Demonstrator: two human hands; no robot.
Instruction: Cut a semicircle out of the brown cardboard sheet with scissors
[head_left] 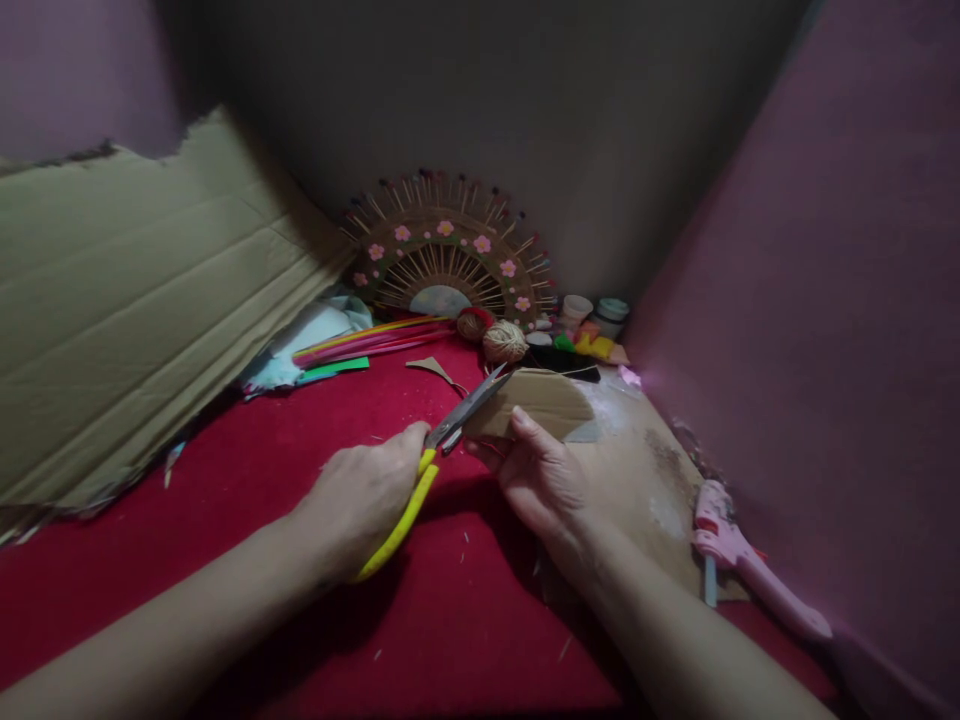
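Note:
My left hand (373, 497) is closed round the yellow handles of a pair of scissors (466, 408). The blades point up and to the right, against the left edge of a piece of cardboard (551, 398) with a rounded right end. My right hand (541, 478) grips that cardboard from below, thumb on top and fingers mostly hidden underneath. Just beyond the blades, a thin curved cardboard offcut (431, 370) lies on the red cloth (480, 640). Whether the offcut touches the held piece is hard to tell.
Large cardboard sheets (135, 320) lean at the left. A flower-trimmed stick fan (442, 240) stands at the back, before twine balls (505, 341), coloured strips (375, 342) and small jars (611, 316). A pink glue gun (750, 560) rests at right by a stained board (652, 490).

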